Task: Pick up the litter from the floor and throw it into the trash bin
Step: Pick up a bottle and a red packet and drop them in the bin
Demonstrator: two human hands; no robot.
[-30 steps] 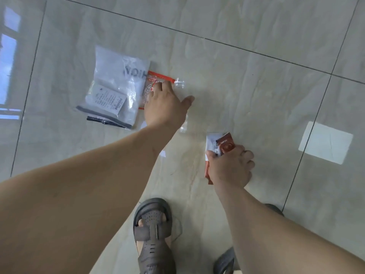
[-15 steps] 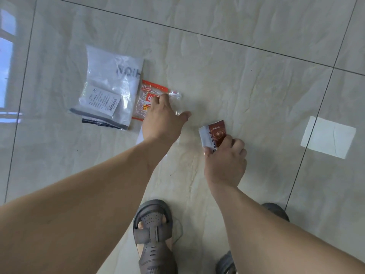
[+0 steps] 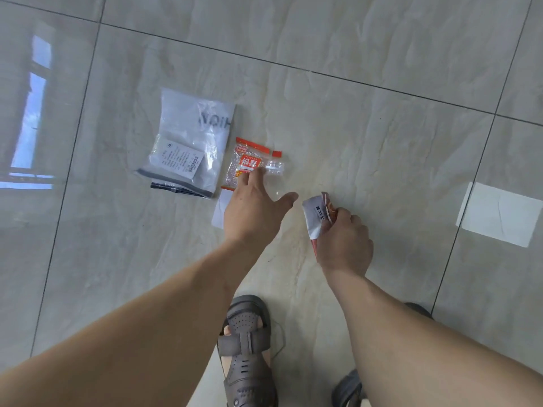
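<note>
Landmark: bottle [image 3: 274,177], lying on the floor [image 3: 382,142]. Snack pack [image 3: 245,163] is touching the bottle's left side, partly under it. Bag [image 3: 191,142] is found further left, just beside the pack. Paper [image 3: 220,210] is seen near the bottle's near-left, partly hidden by the left hand [image 3: 252,212], which is placed over the bottle. Wrapper [image 3: 316,218] is held in the right hand [image 3: 343,245], to the bottle's near-right. Sandal [image 3: 246,348] is well nearer the camera.

Single head-worn view, looking steeply down, near the tiled floor [image 3: 382,142], forearms reaching forward from the bottom edge
</note>
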